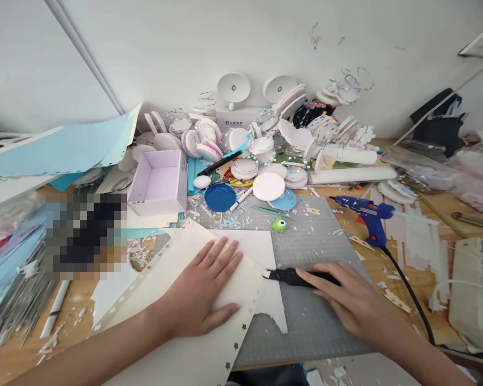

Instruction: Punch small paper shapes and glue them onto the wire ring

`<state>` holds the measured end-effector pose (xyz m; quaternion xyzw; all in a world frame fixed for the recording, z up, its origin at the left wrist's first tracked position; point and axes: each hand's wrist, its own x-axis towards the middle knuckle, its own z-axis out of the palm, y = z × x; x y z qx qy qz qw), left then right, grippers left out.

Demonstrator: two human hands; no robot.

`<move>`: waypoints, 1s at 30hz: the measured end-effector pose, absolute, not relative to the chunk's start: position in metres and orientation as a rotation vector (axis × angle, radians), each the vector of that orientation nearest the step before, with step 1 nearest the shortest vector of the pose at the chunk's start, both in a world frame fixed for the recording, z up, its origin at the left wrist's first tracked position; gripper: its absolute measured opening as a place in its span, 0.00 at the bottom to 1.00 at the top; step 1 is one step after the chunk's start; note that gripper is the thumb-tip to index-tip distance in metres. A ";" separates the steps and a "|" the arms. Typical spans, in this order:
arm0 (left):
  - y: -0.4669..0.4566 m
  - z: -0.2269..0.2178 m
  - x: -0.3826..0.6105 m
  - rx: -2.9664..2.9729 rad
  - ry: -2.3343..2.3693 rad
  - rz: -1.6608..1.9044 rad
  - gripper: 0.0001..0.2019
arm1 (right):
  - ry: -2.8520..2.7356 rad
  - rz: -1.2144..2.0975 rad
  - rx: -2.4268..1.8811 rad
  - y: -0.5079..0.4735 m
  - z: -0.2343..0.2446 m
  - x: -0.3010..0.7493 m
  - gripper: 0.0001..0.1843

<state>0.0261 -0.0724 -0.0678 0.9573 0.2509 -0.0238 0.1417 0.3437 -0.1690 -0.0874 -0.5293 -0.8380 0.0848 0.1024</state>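
My left hand [203, 289] lies flat with fingers stretched on a cream sheet of paper [145, 348], whose edges carry rows of small flower-shaped punched holes. Under that sheet, a white sheet [261, 246] sticks out at the top and right, with a ragged lower edge. My right hand [342, 295] is closed around a black utility knife [293, 276]. The knife's tip is at the right corner of the cream sheet; whether it touches the paper I cannot tell. Both sheets rest on a grey cutting mat [314, 316]. A green craft punch [279, 224] sits above the white sheet.
A blue glue gun [370, 214] with a black cord stands at the right, near a power strip [475, 289]. Behind the mat are a lilac box [159, 182], a blue lid [220, 198] and piled white foam discs [269, 186]. Thin wires [36, 284] lie at the left.
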 end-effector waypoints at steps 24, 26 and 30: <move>-0.080 -0.054 0.024 2.678 0.561 -0.044 0.37 | -2.556 0.202 -1.455 -0.145 -0.076 0.324 0.32; -0.081 -0.052 0.022 2.661 0.499 -0.030 0.35 | -2.574 0.216 -1.465 -0.156 -0.076 0.330 0.32; -0.077 -0.061 0.012 2.758 0.818 0.098 0.35 | -2.536 0.239 -1.496 -0.170 -0.080 0.334 0.32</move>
